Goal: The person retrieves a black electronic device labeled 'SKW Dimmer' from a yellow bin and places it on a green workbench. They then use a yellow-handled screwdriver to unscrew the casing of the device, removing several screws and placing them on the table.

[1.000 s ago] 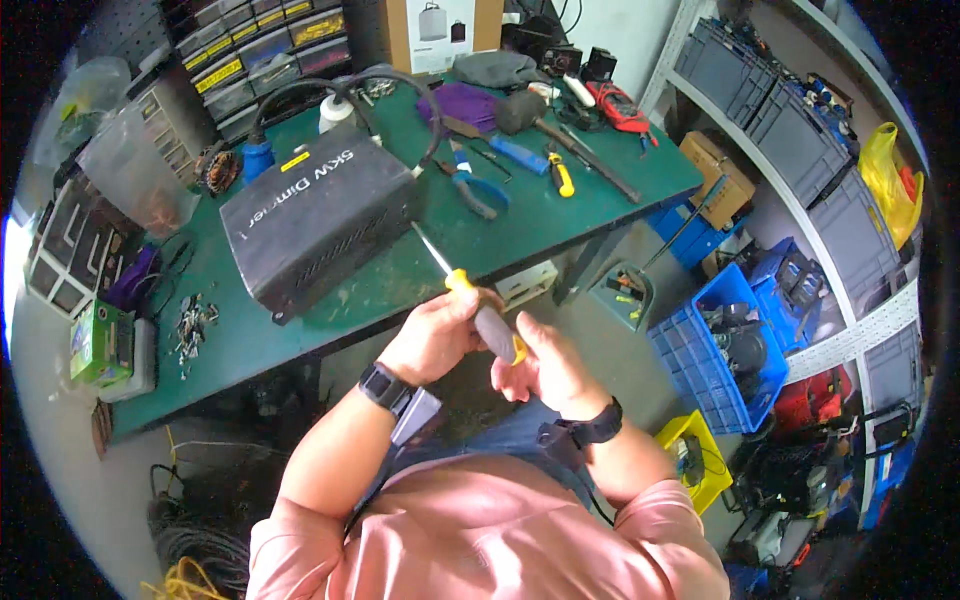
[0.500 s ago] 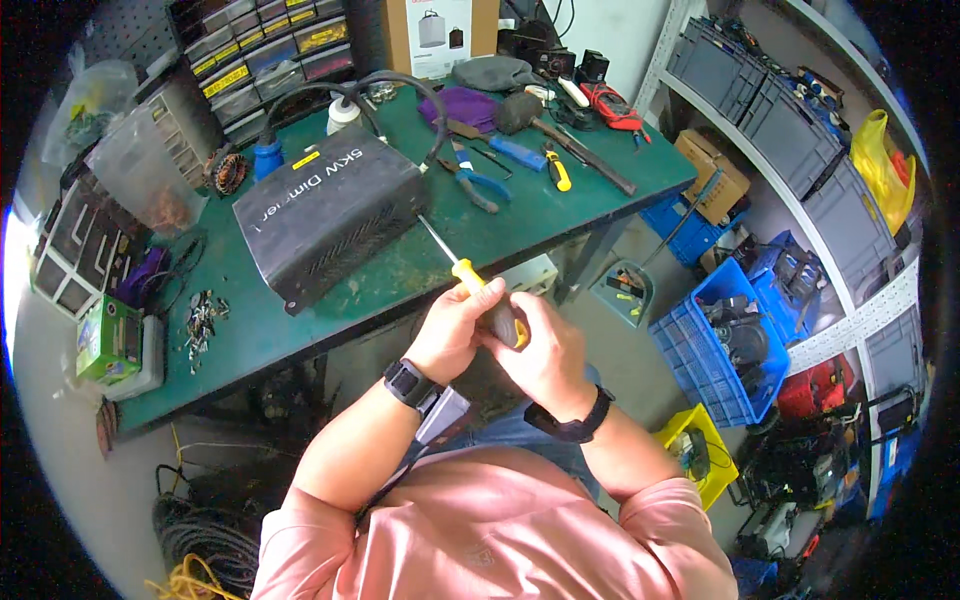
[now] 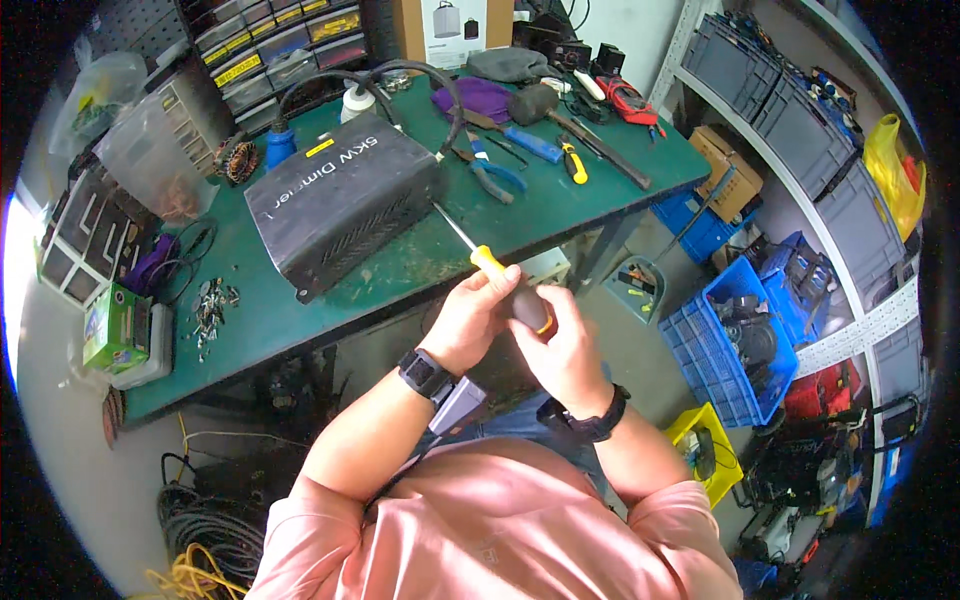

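Observation:
A screwdriver point(image 3: 487, 261) with a long metal shaft and a yellow and dark grey handle points away from me, up and to the left. My left hand point(image 3: 478, 318) closes round the front of its handle. Behind it, the fingers of my right hand point(image 3: 562, 345) grip the handle's rear end. The shaft's tip is at the lower right end of a black metal dimmer box point(image 3: 340, 195); I cannot tell whether it touches a screw there. The box lies on the green workbench point(image 3: 400, 285), with a thick black cable looping over its back.
Blue-handled pliers point(image 3: 490, 175), a hammer point(image 3: 600, 150) and a short yellow-black screwdriver point(image 3: 573, 163) lie right of the box. Loose screws point(image 3: 212, 310) are scattered at the left. Blue crates point(image 3: 725, 345) and a yellow bin point(image 3: 703, 450) stand right on the floor beside shelving.
The whole view has shifted slightly, so the bench and box appear further right. Both hands stay on the screwdriver, and the right fingers have changed position a little round the handle.

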A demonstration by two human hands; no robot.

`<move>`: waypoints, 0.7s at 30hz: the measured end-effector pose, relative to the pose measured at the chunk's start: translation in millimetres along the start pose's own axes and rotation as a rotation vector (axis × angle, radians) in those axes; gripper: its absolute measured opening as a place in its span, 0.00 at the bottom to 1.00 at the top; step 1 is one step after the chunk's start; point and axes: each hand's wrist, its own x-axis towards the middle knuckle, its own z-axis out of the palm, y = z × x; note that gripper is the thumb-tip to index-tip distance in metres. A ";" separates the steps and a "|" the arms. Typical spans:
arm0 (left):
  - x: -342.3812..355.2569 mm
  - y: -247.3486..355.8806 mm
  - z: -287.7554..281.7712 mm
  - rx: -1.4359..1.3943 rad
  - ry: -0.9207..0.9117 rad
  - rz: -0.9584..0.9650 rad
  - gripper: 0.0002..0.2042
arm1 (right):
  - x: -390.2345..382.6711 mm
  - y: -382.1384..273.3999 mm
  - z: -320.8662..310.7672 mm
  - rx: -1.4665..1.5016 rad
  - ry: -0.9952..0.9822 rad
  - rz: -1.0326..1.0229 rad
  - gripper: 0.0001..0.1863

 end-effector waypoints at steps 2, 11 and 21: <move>-0.7 1.1 -2.9 0.030 0.034 -0.042 0.16 | -0.5 -3.9 -1.7 -0.255 0.025 -0.157 0.24; 4.2 -1.2 -13.6 -0.211 -0.115 -0.054 0.15 | 2.0 -7.9 -14.5 0.805 -0.260 0.647 0.21; -5.4 3.5 -3.5 -0.071 -0.094 -0.025 0.15 | 3.0 -12.1 -1.5 -0.276 0.039 -0.300 0.26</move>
